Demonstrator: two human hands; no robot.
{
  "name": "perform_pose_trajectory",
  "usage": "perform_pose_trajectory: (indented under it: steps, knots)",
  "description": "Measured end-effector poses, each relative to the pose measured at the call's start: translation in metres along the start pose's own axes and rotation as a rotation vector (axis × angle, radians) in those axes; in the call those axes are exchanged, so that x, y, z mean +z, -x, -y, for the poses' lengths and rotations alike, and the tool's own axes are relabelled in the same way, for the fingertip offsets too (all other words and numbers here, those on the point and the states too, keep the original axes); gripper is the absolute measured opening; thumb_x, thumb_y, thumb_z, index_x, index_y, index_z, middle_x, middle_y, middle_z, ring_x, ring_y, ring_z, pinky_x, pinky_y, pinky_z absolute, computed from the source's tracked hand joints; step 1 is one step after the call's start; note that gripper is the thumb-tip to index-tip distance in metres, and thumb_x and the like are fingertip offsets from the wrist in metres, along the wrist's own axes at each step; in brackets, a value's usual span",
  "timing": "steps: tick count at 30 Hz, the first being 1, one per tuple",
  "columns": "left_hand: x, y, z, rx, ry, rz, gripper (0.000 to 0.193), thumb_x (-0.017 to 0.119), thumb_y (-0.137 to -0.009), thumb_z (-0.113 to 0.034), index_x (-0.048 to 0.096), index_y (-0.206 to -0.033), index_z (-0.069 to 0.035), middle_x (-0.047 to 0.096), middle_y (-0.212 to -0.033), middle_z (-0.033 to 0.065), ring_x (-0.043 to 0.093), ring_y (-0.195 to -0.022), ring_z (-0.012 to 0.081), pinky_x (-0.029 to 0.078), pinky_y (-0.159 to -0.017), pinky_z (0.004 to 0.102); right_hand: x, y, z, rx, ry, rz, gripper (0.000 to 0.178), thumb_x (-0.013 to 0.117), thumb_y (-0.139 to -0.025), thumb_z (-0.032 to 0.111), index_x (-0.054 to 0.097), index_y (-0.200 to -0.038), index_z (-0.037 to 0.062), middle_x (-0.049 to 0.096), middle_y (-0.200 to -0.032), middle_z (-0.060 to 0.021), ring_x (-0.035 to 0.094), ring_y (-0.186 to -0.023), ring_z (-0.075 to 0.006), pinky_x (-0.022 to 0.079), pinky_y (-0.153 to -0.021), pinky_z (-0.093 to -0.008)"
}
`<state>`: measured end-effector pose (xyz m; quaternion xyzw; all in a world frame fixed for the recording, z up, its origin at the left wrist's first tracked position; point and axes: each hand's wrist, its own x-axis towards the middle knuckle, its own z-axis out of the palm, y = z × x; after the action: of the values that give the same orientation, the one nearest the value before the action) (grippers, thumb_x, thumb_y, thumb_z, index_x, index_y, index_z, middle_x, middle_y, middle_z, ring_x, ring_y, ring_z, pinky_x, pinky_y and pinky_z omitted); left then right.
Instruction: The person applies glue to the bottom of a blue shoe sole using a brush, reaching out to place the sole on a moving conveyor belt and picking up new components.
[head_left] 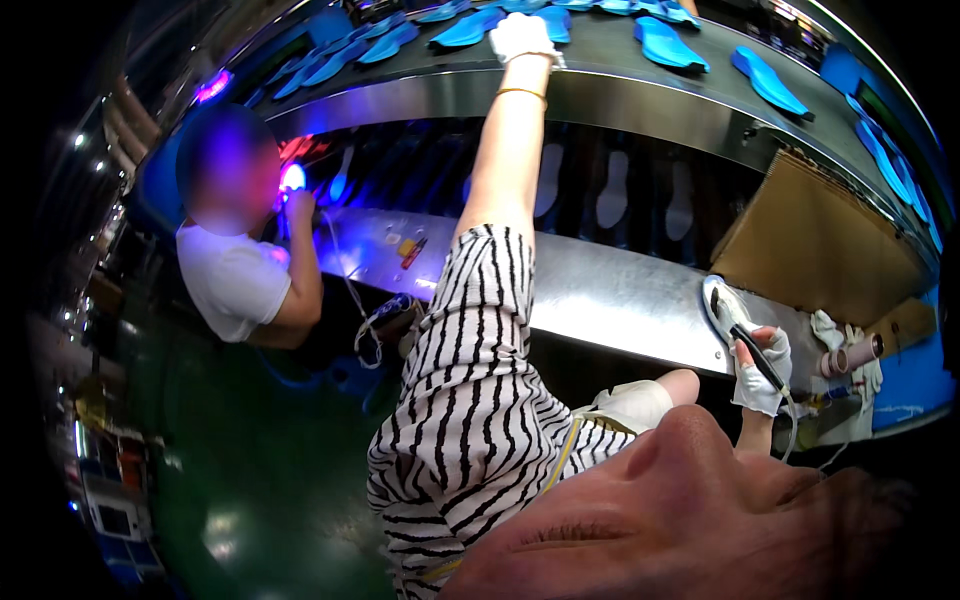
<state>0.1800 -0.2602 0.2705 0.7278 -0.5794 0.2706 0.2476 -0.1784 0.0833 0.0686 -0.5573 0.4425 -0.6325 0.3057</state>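
Observation:
My left arm stretches far forward to the upper conveyor belt. The gloved left hand (522,40) is on or just above the belt, between a blue insole (468,28) and another blue insole (556,24). Its fingers are bent away from view, so whether it grips one is unclear. Low on the right, my right hand (765,372), in a white glove with bare fingertips, is closed around a black pen-shaped tool (756,352) with a pale cord. The tool's tip is by a white shoe-shaped piece (722,305) on the metal ledge (620,295).
More blue insoles (672,45) lie along the upper belt (610,50). Pale sole shapes (612,190) show beneath it. A cardboard box (825,225) and spools (862,350) are at right. At left a co-worker (235,270) holds a glowing light (292,178).

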Motion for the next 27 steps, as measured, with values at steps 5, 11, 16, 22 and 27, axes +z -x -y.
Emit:
perform_pose_trajectory:
  steps: [5, 11, 16, 22, 27]
  knots:
    - [-0.023, 0.032, 0.007, 0.213, 0.018, -0.130, 0.026, 0.071, -0.071, -0.035, 0.070, -0.091, -0.017, 0.064, -0.092, 0.0095, 0.063, -0.089, 0.0251, 0.051, -0.078, 0.0351, 0.017, 0.003, 0.000, 0.011, 0.019, 0.095, 0.027, 0.066, -0.076, -0.005, 0.052, -0.096, 0.0038, 0.062, -0.082, -0.0060, 0.059, -0.071, -0.0105, 0.046, -0.066, -0.0224]
    - [-0.049, 0.086, 0.020, 0.378, 1.033, -0.305, 0.028, 0.077, -0.071, -0.024, 0.064, -0.087, -0.005, 0.063, -0.088, 0.0092, 0.060, -0.082, 0.0204, 0.049, -0.076, 0.0306, 0.014, 0.003, 0.008, 0.038, 0.113, 0.172, 0.018, 0.067, -0.078, -0.002, 0.055, -0.091, 0.0017, 0.063, -0.078, -0.0062, 0.059, -0.068, -0.0098, 0.048, -0.063, -0.0219]
    - [-0.116, 0.112, 0.049, 0.556, 0.703, -0.762, 0.033, 0.050, -0.086, -0.004, 0.057, -0.118, -0.010, 0.058, -0.106, 0.0203, 0.053, -0.101, 0.0403, 0.039, -0.095, 0.0472, 0.008, 0.002, 0.001, -0.005, 0.162, 0.099, 0.018, 0.069, -0.077, -0.002, 0.057, -0.089, 0.0010, 0.062, -0.078, -0.0054, 0.059, -0.066, -0.0094, 0.048, -0.062, -0.0212]
    - [-0.132, 0.146, 0.027, 0.675, 2.226, -0.121, 0.042, 0.034, -0.099, -0.028, 0.042, -0.066, -0.003, 0.063, -0.081, 0.0193, 0.056, -0.056, 0.0165, 0.050, -0.057, 0.0266, 0.009, 0.003, -0.007, -0.050, 0.250, 0.067, 0.019, 0.067, -0.077, -0.003, 0.055, -0.090, 0.0023, 0.060, -0.078, -0.0045, 0.058, -0.067, -0.0097, 0.047, -0.063, -0.0219]
    - [-0.054, 0.244, 0.008, 0.094, 2.643, 1.134, 0.052, 0.041, -0.093, -0.042, 0.056, -0.061, -0.004, 0.063, -0.083, 0.0267, 0.059, -0.072, 0.0286, 0.051, -0.060, 0.0350, 0.006, -0.001, -0.016, -0.078, 0.328, 0.076, 0.018, 0.065, -0.079, -0.001, 0.053, -0.092, 0.0039, 0.058, -0.077, -0.0028, 0.055, -0.065, -0.0084, 0.043, -0.061, -0.0214]
